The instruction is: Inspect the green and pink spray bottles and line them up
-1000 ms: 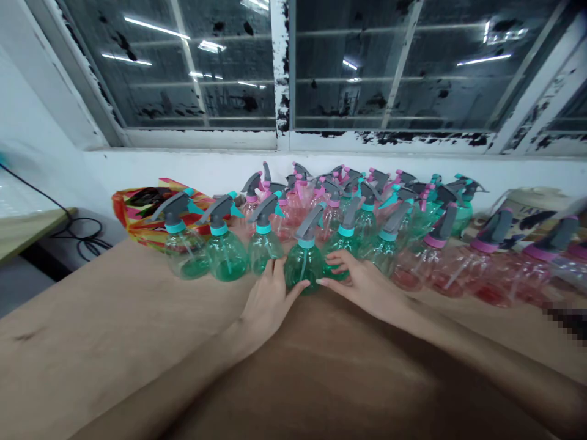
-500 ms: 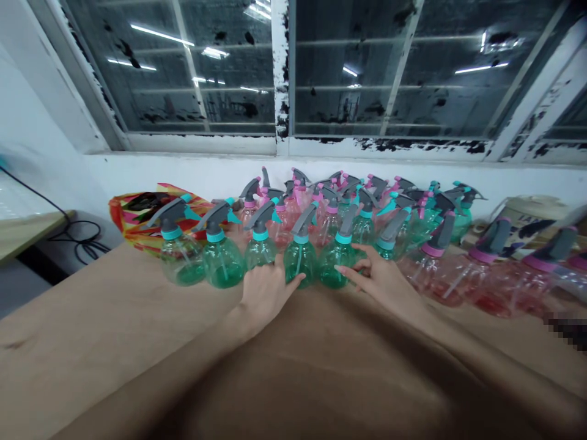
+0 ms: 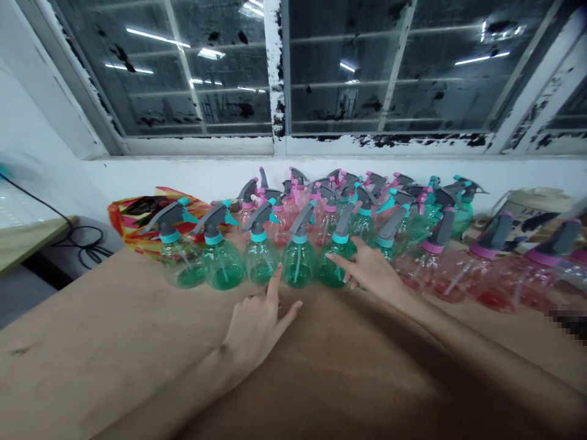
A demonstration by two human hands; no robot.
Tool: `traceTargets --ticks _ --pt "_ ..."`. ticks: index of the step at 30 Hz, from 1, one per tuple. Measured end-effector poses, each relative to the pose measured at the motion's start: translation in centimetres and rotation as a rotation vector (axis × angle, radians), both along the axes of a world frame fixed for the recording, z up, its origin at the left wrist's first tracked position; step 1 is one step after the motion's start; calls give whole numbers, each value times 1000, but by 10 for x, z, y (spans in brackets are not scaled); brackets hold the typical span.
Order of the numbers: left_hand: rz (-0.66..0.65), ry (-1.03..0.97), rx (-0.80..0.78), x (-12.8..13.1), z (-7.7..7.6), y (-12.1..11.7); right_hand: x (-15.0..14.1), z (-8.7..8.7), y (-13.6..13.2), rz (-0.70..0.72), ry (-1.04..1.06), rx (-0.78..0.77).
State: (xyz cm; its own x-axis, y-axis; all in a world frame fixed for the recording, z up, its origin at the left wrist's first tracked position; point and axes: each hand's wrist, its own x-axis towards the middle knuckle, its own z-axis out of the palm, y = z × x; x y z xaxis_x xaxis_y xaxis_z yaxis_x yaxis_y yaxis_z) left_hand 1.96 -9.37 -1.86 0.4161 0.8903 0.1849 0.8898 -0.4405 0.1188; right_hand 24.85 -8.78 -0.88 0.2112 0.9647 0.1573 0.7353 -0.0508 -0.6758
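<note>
From the person's head, the view looks forward and down over a brown wooden tabletop (image 3: 114, 321), the bare left hand (image 3: 253, 324) and bare right hand (image 3: 373, 269) near, facing a white-framed, dark-paned window (image 3: 330, 79).

The right hand (image 3: 373, 270) is at 1 green spray bottle (image 3: 332, 276), the left hand (image 3: 255, 324) near its row.

The left forearm (image 3: 183, 388) and right forearm (image 3: 463, 342) are bare as far up as I can see, slim and smooth, tapering to narrow wrists (image 3: 224, 357). The left grip (image 3: 257, 324) and right grip (image 3: 373, 269) are bare hands with slender fingers (image 3: 274, 286); a nail (image 3: 329, 256) tips one right digit.
</note>
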Motion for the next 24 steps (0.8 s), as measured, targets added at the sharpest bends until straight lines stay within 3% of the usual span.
traceTargets --ticks 4,8,15,21,24 --pt "-70 -110 -87 -10 6 -16 -1 1 -6 -31 -87 22" --pt "-184 -286 -154 -8 9 -23 -9 4 -31 -77 -204 40" --pt "-357 -573 -287 32 18 -36 -26 -2 -97 -63 -549 122" --pt "-452 -731 -449 64 31 -54 -29 -17 -139 31 -513 214" --pt "-484 -827 -454 76 37 -64 -29 -28 -152 61 -508 251"
